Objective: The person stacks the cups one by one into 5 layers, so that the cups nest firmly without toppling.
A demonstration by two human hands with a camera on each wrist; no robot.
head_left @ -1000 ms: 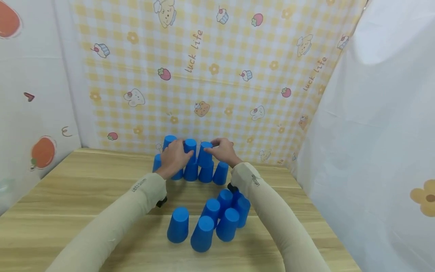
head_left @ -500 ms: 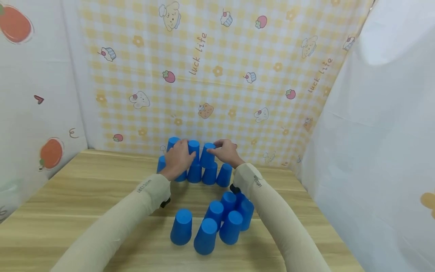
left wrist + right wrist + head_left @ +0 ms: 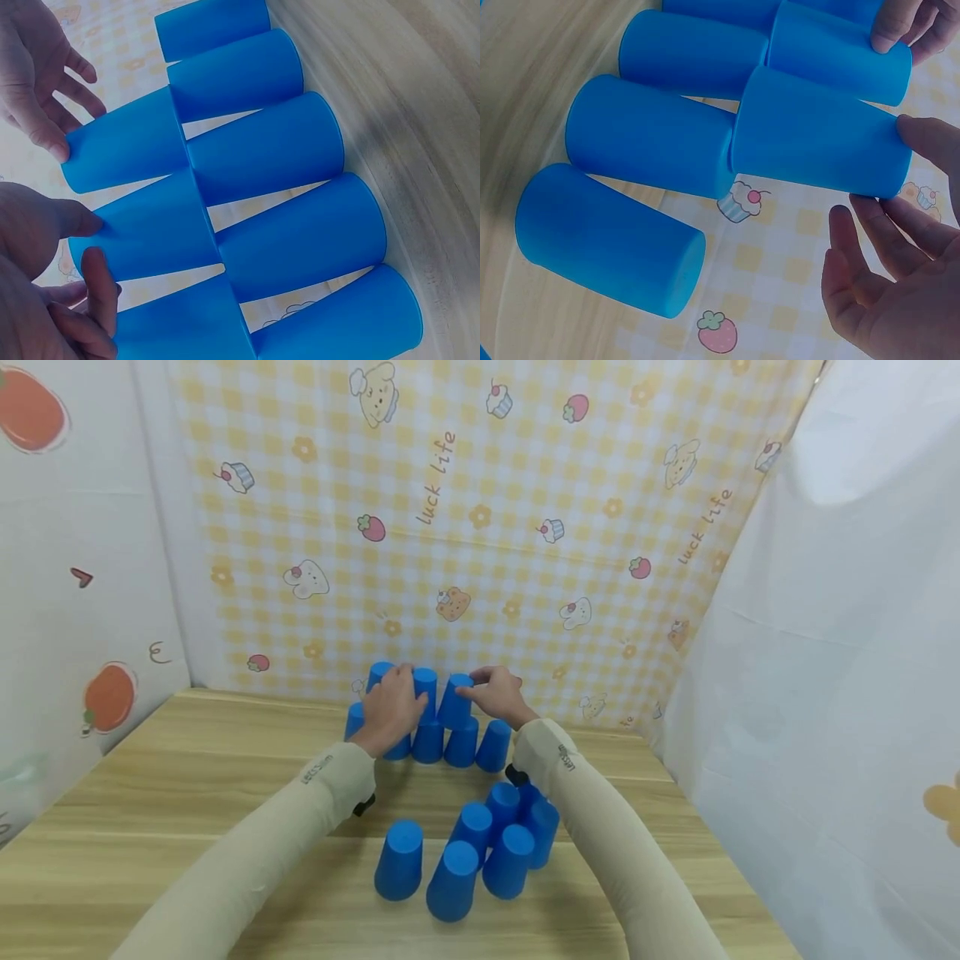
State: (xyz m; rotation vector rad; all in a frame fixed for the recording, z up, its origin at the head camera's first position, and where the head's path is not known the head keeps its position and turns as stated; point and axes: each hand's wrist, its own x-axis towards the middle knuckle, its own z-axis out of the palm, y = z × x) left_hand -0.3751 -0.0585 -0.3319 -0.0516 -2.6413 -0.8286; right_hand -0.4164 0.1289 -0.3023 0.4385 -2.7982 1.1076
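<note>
Blue cups stand upside down in two tiers near the back of the table. Three make up the upper tier, resting on a row of several below. With thumb and fingers my left hand (image 3: 392, 708) holds the middle upper cup (image 3: 142, 229) near its narrow top; in the head view that hand covers part of the left upper cup (image 3: 379, 672). My right hand (image 3: 498, 695) pinches the right upper cup (image 3: 821, 135) near its top, thumb on one side and fingertips on the other. This cup sits slightly tilted over the lower cup (image 3: 461, 743). At the row's right end is another lower cup (image 3: 607, 240).
Several more upturned blue cups stand nearer on the wooden table (image 3: 225, 760), among them a front cup (image 3: 452, 883) and a left cup (image 3: 399, 862). My right sleeve (image 3: 600, 835) passes close beside this group. A checked cloth (image 3: 480, 552) hangs behind the tiers.
The head view has shifted slightly. Both hands keep their hold on the same two upper cups, and the cups stand as before.
</note>
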